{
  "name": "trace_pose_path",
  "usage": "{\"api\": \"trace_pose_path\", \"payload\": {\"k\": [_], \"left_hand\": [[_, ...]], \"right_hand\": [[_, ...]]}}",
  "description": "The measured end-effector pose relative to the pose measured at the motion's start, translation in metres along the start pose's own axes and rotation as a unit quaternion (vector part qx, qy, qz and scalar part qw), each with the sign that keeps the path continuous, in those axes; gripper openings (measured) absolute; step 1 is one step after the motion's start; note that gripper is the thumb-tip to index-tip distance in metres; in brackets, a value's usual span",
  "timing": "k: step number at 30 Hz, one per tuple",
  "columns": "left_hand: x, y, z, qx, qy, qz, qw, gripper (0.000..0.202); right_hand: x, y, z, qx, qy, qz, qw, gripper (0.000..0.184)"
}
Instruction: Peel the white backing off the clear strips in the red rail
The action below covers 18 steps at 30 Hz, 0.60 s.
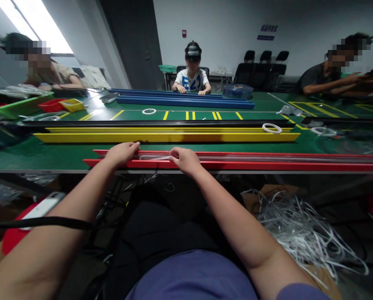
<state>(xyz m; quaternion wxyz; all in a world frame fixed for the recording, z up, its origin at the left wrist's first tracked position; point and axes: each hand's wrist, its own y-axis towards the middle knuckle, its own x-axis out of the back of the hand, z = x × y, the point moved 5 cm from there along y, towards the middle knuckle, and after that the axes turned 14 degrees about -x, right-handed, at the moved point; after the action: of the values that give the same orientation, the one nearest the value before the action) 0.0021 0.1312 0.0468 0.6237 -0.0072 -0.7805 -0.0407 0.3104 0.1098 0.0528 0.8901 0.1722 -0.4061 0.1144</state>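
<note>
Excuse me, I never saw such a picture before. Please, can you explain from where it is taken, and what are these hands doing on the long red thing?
This picture comes from a camera worn on a person's head, looking forward and down, so the bare arms are that person's own. The left hand and right hand rest on a long red channel, near a clear plastic strip lying along it. I cannot tell if they grip it. The green workbench also carries a long yellow channel, long blue channels and a white ring-shaped roll. Below the bench lies a pile of thin white plastic strips. Another person, wearing a head device, sits across the bench.
</note>
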Motion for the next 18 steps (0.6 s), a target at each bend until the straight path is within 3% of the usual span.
{"api": "trace_pose_path", "payload": {"k": [3, 8, 15, 18], "left_hand": [[-0.008, 0.002, -0.004, 0.027, 0.019, 0.024, 0.999, 0.078], [-0.007, -0.001, -0.005, 0.037, 0.028, 0.027, 0.999, 0.077], [-0.007, 0.002, -0.007, 0.052, 0.034, 0.006, 0.998, 0.066], [-0.006, 0.001, -0.008, 0.053, 0.031, -0.005, 0.998, 0.062]], "right_hand": [[0.003, -0.003, -0.001, 0.022, 0.029, -0.008, 0.999, 0.012], [0.009, -0.020, -0.003, 0.054, 0.064, -0.043, 0.996, 0.011], [0.023, -0.063, -0.006, 0.058, 0.053, -0.122, 0.989, 0.011], [0.023, -0.077, -0.012, 0.033, 0.098, -0.164, 0.981, 0.012]]}}
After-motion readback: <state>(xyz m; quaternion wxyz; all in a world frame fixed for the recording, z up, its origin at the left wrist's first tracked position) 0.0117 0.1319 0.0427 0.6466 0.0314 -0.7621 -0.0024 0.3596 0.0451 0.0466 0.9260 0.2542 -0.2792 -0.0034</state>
